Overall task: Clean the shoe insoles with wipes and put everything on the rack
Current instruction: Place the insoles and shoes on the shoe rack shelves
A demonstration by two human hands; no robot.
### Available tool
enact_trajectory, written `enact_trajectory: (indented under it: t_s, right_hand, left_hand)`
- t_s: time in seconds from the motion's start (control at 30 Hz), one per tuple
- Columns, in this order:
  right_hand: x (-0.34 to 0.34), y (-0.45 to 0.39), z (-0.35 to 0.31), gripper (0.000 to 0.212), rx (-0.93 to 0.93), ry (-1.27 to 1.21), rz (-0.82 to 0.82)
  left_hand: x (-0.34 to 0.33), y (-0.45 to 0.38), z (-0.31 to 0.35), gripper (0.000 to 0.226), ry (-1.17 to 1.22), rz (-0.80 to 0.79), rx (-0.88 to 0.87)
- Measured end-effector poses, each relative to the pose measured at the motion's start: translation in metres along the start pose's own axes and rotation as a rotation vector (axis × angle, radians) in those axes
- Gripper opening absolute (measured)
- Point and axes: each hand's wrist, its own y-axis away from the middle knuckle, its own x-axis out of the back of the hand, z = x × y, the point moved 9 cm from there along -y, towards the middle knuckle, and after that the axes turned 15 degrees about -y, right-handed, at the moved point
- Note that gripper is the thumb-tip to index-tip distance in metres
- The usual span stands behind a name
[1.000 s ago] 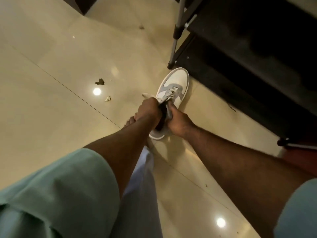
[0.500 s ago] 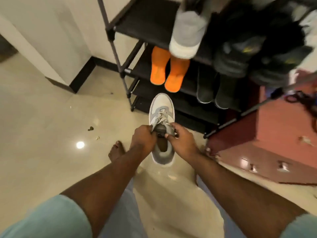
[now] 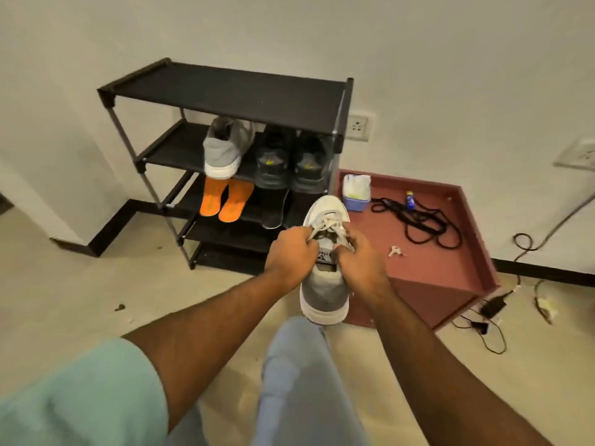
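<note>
I hold a grey and white sneaker (image 3: pixel 324 291) in the air in front of the black shoe rack (image 3: pixel 225 91), toe pointing away. My left hand (image 3: pixel 291 257) grips its left side at the laces and my right hand (image 3: pixel 357 263) grips the right side. On the rack's second shelf stand the matching grey sneaker (image 3: pixel 223 149) and a pair of dark shoes (image 3: pixel 291 164). Two orange insoles (image 3: pixel 225 199) lie on the shelf below, with a dark insole (image 3: pixel 273 209) beside them. A blue tub of wipes (image 3: pixel 355 191) sits on the red stand.
The low red stand (image 3: pixel 450 275) is right of the rack, carrying black laces (image 3: pixel 418 222), a small blue bottle (image 3: pixel 409 199) and a crumpled scrap (image 3: pixel 395 251). Cables and a charger (image 3: pixel 492 305) trail on the floor at right. Small debris (image 3: pixel 119 306) lies at left.
The sneaker has been lifted off the floor and raised in both hands. My view has tilted up from the floor, so the whole rack and the red stand now show.
</note>
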Motion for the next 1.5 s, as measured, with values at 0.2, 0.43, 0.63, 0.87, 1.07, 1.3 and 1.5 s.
enact_trajectory:
  t_s: [0.2, 0.43, 0.63, 0.87, 1.07, 1.3, 1.5]
  right_hand:
    - [0.061, -0.026, 0.039, 0.050, 0.058, 0.081, 0.011]
    - [0.060, -0.080, 0.116, 0.047, 0.017, 0.005, 0.002]
    - [0.049, -0.116, 0.172, 0.036, -0.008, 0.047, 0.011]
    - [0.052, -0.127, 0.187, 0.039, 0.068, -0.100, 0.047]
    - [0.065, -0.132, 0.173, 0.025, 0.087, 0.087, 0.076]
    - [0.116, -0.146, 0.174, 0.016, 0.019, 0.802, -0.013]
    - [0.117, -0.157, 0.182, 0.011, -0.085, 0.801, -0.030]
  left_hand:
    - [-0.070, -0.023, 0.054, 0.038, 0.064, -0.041, -0.075]
    - [-0.151, -0.079, 0.044, 0.055, -0.038, -0.097, -0.104]
    - [-0.203, -0.115, 0.032, 0.077, -0.067, -0.231, -0.175]
    - [-0.210, -0.134, 0.017, 0.054, 0.303, -0.408, -0.198]
    - [-0.198, -0.148, 0.002, 0.017, 0.156, -0.370, -0.181]
    - [-0.168, -0.162, -0.008, 0.027, -0.640, -0.311, -0.379]
    - [-0.159, -0.167, -0.005, 0.023, -0.624, -0.291, -0.267]
